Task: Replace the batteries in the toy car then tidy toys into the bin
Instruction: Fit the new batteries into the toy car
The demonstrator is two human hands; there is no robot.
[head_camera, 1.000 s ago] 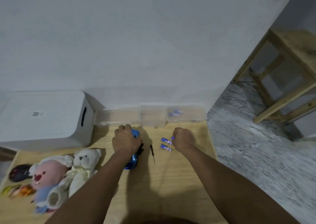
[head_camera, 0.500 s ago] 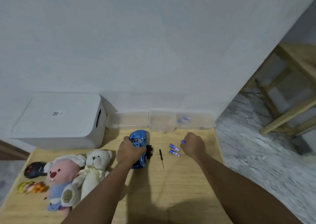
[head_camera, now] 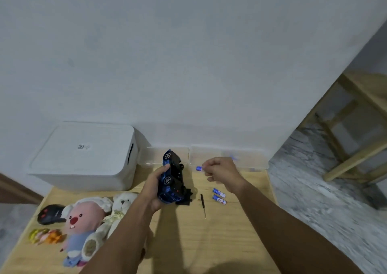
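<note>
My left hand [head_camera: 154, 186] grips the blue toy car [head_camera: 170, 178], lifted off the wooden table [head_camera: 209, 242] and turned on its side so its black underside faces right. My right hand [head_camera: 222, 172] pinches a blue battery [head_camera: 199, 168] just right of the car. Two more blue batteries [head_camera: 219, 195] lie on the table below that hand. A small black screwdriver [head_camera: 203, 205] lies beside a black cover piece [head_camera: 185, 200] under the car. The white lidded bin [head_camera: 88, 158] stands at the back left.
Clear plastic boxes [head_camera: 230, 158] line the wall behind the hands. A pink plush [head_camera: 83, 221], a white teddy bear [head_camera: 123, 204], a black remote [head_camera: 50, 214] and a small colourful toy [head_camera: 45, 235] lie at the left. A wooden stool [head_camera: 356, 131] stands on the marble floor at right.
My left hand has lifted the car off the table and tipped it onto its side. My right hand has risen from the table with a battery pinched in its fingers.
</note>
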